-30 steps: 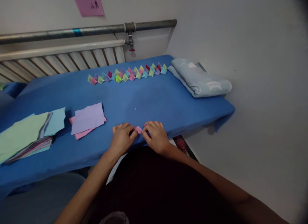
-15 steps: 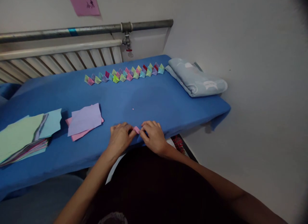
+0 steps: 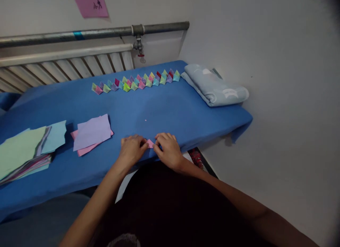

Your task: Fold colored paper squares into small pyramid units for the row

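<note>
A small folded piece of pink paper (image 3: 150, 144) lies between my hands near the front edge of the blue-covered table (image 3: 170, 109). My left hand (image 3: 132, 148) pinches its left side between thumb and fingers. On the other side, my right hand (image 3: 168, 149) grips the right corner, fingers curled. The paper shows a pointed top, like a little triangle; its lower folds are partly hidden by the fingertips. A tiny pink scrap (image 3: 145, 120) lies just beyond the hands.
Left of my hands lie purple and pink sheets (image 3: 92, 133), then a larger stack of coloured paper (image 3: 23, 148). Folded paper pieces stand in a zigzag row (image 3: 134, 85) at the back. A folded grey-blue blanket (image 3: 215, 86) rests at the right, and a radiator (image 3: 66, 68) lines the wall.
The pink paper now shows a flatter, wider triangular face between my fingertips. Both hands stay nearly in place, still holding it; the whole view has shifted slightly.
</note>
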A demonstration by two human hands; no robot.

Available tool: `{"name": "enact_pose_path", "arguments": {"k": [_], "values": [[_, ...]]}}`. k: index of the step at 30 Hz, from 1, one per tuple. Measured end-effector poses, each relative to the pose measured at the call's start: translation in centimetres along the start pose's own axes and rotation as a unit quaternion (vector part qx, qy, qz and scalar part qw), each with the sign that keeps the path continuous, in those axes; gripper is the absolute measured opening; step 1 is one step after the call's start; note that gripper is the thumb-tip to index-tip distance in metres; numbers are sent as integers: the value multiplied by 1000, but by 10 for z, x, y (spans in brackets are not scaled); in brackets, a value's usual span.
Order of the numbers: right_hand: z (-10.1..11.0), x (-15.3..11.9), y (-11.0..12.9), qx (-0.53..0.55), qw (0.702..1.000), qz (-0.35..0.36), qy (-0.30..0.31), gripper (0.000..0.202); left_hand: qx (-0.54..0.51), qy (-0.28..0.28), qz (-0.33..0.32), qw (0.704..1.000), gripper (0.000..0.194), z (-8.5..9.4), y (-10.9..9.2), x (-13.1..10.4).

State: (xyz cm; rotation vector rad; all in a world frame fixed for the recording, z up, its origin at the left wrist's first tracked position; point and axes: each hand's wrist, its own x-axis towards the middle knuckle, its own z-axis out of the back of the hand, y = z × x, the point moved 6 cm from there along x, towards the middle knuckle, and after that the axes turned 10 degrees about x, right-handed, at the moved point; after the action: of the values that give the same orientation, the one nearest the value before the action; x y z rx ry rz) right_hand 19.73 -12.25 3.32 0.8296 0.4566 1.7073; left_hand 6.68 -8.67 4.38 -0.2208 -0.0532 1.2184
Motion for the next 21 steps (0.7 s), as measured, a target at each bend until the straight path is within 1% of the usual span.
{"name": "enact_pose_path", "arguments": {"k": [4, 8, 11, 14, 21], "values": [[0, 0, 1, 0, 1000, -2, 0, 14, 4, 33, -3, 999, 19, 1, 6, 9], [0, 0, 0, 0, 1000, -1, 2, 14, -23, 68, -19, 997, 19, 3, 7, 14], [0, 0, 0, -7, 1000, 0, 4, 14, -21, 79, -6, 997, 19, 4, 7, 15], [0, 0, 0, -18, 1000, 5, 5, 13, -18, 77, 3, 997, 19, 4, 8, 14], [-1, 0, 1, -26, 1000, 12, 8, 14, 8, 37, -16, 999, 17, 1, 8, 14]]}}
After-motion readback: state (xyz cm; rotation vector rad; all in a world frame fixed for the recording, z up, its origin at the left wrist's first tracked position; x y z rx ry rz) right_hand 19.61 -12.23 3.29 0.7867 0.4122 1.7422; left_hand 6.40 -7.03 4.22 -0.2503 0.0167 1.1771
